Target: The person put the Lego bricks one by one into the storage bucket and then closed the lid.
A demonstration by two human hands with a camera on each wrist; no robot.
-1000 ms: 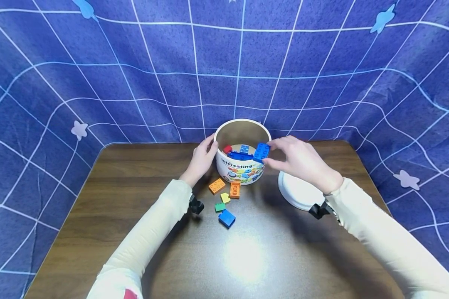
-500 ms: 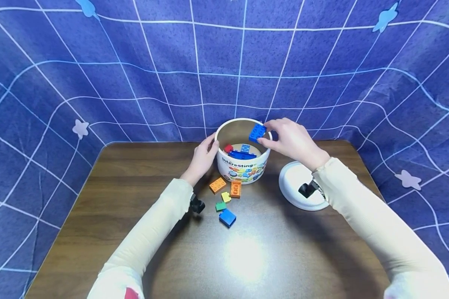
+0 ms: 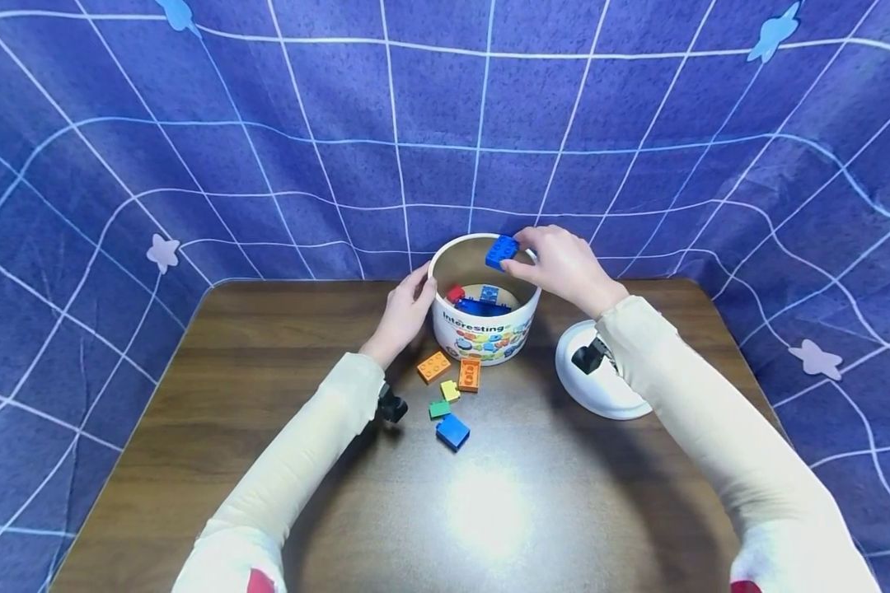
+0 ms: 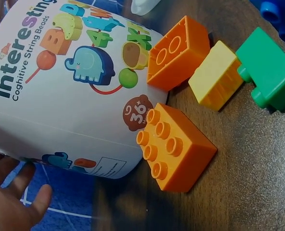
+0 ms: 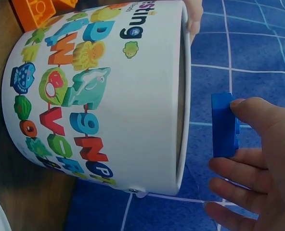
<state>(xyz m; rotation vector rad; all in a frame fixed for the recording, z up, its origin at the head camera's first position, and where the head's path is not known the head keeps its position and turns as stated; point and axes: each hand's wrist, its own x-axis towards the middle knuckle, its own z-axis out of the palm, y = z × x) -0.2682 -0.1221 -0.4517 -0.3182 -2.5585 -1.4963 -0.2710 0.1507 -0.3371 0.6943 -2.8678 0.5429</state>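
My right hand point(image 3: 564, 263) pinches a blue toy building brick point(image 3: 501, 252) between thumb and fingers, above the opening of a round white bucket point(image 3: 522, 324). The right wrist view shows that blue brick point(image 5: 223, 125) edge-on, beyond the bucket's rim. My left hand point(image 3: 400, 315) holds the bucket's left side, thumb near the rim; its fingers lie against the wall in the left wrist view. Inside the bucket are a red piece point(image 3: 456, 294), a light-blue piece point(image 3: 489, 294) and a long dark-blue piece point(image 3: 482, 308). Lettering and pictures of string beads cover the bucket's outside.
Before the bucket lie two orange bricks point(image 3: 433, 367), a yellow brick point(image 3: 450, 391), a green brick point(image 3: 439, 409) and a blue brick point(image 3: 453, 432). A white lid point(image 3: 601, 391) lies on the wooden table point(image 3: 282, 346) under my right forearm. Blue cloth point(image 3: 445, 107) hangs behind.
My right hand has lifted the blue brick from the bucket's right front rim and carried it back and slightly left, over the opening. My left hand stays on the bucket.
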